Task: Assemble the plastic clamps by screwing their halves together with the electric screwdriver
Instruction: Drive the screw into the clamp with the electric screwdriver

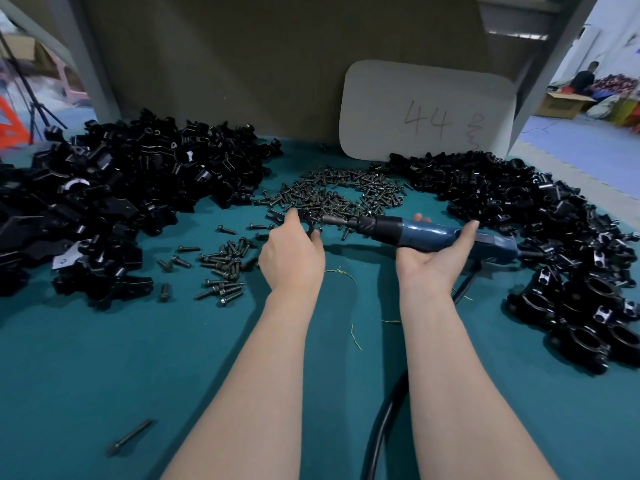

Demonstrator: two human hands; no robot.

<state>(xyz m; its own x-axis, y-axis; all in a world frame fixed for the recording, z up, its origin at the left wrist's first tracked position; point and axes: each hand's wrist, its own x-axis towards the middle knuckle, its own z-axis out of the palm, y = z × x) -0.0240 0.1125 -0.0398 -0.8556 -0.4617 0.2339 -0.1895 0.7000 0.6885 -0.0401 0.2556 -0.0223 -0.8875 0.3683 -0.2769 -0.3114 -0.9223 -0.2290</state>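
A clamp half point(276, 215) is pinched in the left hand point(292, 258). The electric screwdriver point(426, 233) is gripped palm-up by the right hand point(429, 263).

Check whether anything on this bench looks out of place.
Yes. One long dark rod, maybe a bolt, lies alone at the near left of the green mat, far from the screw pile. Thin yellow strands litter the mat between the forearms. Loose screws lie scattered left of the pile.

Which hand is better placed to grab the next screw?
Likely left: the left hand, pinching a clamp half, sits at the edge of the screw pile; the right hand grips the electric screwdriver.
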